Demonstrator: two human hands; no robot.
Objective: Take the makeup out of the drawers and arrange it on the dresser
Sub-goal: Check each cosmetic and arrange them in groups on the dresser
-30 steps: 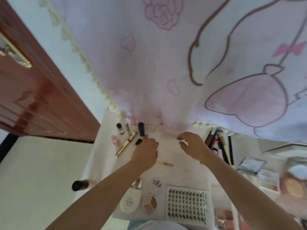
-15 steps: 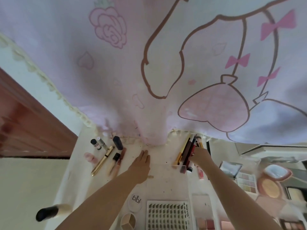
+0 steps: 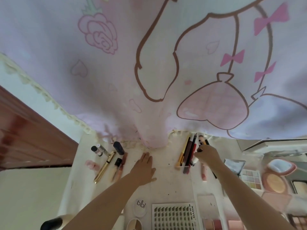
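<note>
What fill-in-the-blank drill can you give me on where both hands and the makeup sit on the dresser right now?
1. The left hand lies ____ on the dresser top, fingers straight.
2. The right hand reaches into the row of pencils and brushes on the ____ side.
3. The gold tube lies to the ____ of the left hand.
4. The lash tray bears the letters ____.

Missing words: flat; right; left; XOYO

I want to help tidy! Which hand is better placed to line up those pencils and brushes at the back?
Probably the right hand. Its curled fingers are already at the pencils and brushes, beside the curtain's hem. The left hand lies flat and open on the dresser top, off to their left, holding nothing.
</note>
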